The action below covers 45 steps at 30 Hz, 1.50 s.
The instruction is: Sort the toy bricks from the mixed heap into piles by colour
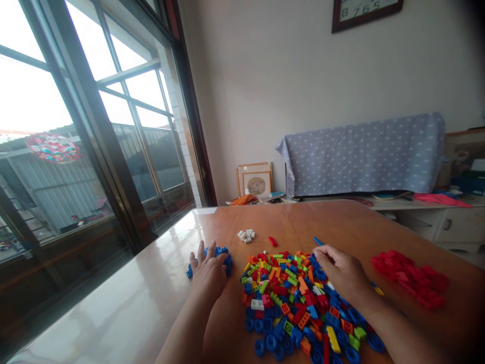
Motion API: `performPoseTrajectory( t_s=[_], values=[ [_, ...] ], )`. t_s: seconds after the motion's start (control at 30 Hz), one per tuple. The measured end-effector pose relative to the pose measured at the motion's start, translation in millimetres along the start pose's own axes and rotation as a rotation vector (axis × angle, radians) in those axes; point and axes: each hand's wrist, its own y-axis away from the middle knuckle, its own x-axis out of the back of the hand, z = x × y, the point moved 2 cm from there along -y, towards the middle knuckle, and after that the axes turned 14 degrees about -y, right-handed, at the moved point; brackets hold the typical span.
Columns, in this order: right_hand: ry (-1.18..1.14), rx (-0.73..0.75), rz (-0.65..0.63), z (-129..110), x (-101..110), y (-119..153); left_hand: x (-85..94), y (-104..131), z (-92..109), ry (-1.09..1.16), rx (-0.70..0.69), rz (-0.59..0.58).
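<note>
My left hand (209, 275) rests with spread fingers over a small pile of blue toy bricks (222, 251) on the left of the table. My right hand (339, 268) is closed at the far right edge of a big mixed heap of toy bricks (291, 288). From its fingertips a slim blue brick (318, 241) sticks out; its other end is hidden by the fingers. The heap holds red, orange, yellow, green, white and blue pieces, with blue wheel-like rings at its near side.
A little cluster of white bricks (247, 235) and a lone red brick (273, 241) lie beyond the heap. To the right is a pile of red bricks (411, 278). All sit on a glossy wooden table (151, 298), with a window (125, 101) at left.
</note>
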Motion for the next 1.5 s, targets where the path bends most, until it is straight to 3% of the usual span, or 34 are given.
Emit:
performPoseTrajectory(
  t_s=[0.17, 0.27, 0.47, 0.63, 0.73, 1.13, 1.27, 1.4, 1.5],
  values=[
    [0.005, 0.006, -0.002, -4, -1, 1, 9.0, 0, 7, 0.077, -0.017, 0.053],
    [0.004, 0.011, -0.016, -8, -1, 2, 19.5, 0, 21, 0.262, -0.144, 0.061],
    [0.010, 0.014, -0.035, -13, -2, 4, 40.9, 15, 50, 0.642, -0.461, -0.154],
    [0.002, 0.030, -0.078, -18, -7, 5, 34.9, 26, 57, 0.610, -0.614, -0.349],
    [0.012, 0.041, -0.097, -20, -10, 6, 27.1, 28, 60, 0.567, -0.636, -0.394],
    [0.000, 0.035, -0.122, -25, -14, 10, 39.6, 26, 81, 0.554, -0.630, -0.176],
    [-0.005, 0.028, -0.102, -23, -13, 9, 36.5, 22, 84, 0.588, -0.624, -0.109],
    [-0.021, 0.019, -0.081, -20, -8, 6, 31.8, 20, 83, 0.610, -0.581, -0.093],
    [-0.030, 0.007, -0.047, -16, -4, 3, 40.1, 23, 85, 0.578, -0.597, -0.093]
  ],
)
